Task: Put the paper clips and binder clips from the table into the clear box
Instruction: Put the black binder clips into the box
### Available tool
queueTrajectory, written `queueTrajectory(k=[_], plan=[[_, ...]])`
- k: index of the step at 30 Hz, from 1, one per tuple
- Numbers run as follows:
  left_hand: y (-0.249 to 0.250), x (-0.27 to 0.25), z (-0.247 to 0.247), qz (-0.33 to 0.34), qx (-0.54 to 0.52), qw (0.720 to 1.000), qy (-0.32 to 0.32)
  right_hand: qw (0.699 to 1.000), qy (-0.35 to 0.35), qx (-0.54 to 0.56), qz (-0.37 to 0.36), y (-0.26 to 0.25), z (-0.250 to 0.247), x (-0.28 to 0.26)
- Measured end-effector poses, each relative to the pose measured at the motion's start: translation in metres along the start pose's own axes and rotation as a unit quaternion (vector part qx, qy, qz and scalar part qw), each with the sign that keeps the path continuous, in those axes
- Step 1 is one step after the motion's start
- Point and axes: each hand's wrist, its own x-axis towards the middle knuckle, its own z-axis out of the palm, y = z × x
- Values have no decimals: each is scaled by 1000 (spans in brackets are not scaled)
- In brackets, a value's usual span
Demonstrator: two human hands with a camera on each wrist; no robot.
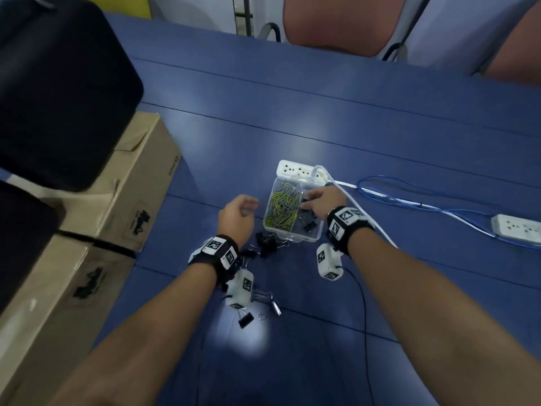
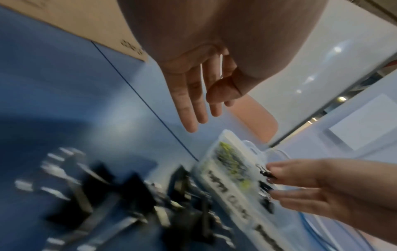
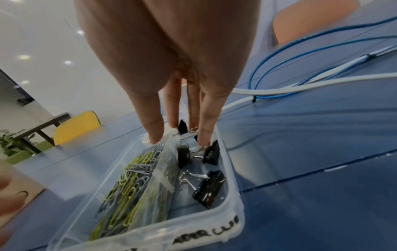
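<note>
Your table (image 1: 380, 136) carries the cartons (image 1: 87, 259) at your left, the power strip (image 1: 295, 170) and, just this side of it, the clear box (image 1: 292, 238). The box has two compartments: paper clips (image 3: 133, 183) fill the left one, and a few binder clips (image 3: 209, 188) lie in the right one. More binder clips (image 1: 265, 244) sit loose on the table near your left wrist (they blur in the left wrist view).

Your right hand (image 1: 320, 200) is over the box's right compartment, fingers straight and pointing down, with a small binder clip (image 3: 182, 126) between the fingertips; whether it is pinched or just let go I cannot tell. Your left hand (image 1: 237, 216) hovers beside the box, fingers relaxed, holding nothing.

The step looks like a drop-off. Next, reach for the loose pile near your left wrist and pinch one clip by its body.
</note>
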Motion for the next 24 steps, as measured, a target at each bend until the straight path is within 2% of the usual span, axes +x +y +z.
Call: queueTrajectory(k=[3,7,10,12,14,18,21,24], plan=[[-10,-8,-29,-17,54,998,-1,999,-5,-34,-19,-5,0,-8],[-28,-22,-47,-40,165,985,-45,987,78,-61,-129,-4,8,-38],[-35,-34,-44,-21,254,960,-116,977,26,-49,-208,2,27,-70],[-34,-41,-35,10,307,939,-156,965,-22,-90,-245,9,43,-90],[-32,-47,-24,13,351,921,-168,950,-68,-166,-254,16,62,-105],[-36,-55,-6,-17,393,904,-167,910,-136,-303,-249,20,92,-121],[-46,-52,-5,2,394,904,-169,881,-127,-378,-255,9,105,-121],[-54,-45,-10,22,363,913,-184,872,-133,-420,-212,2,120,-116]])
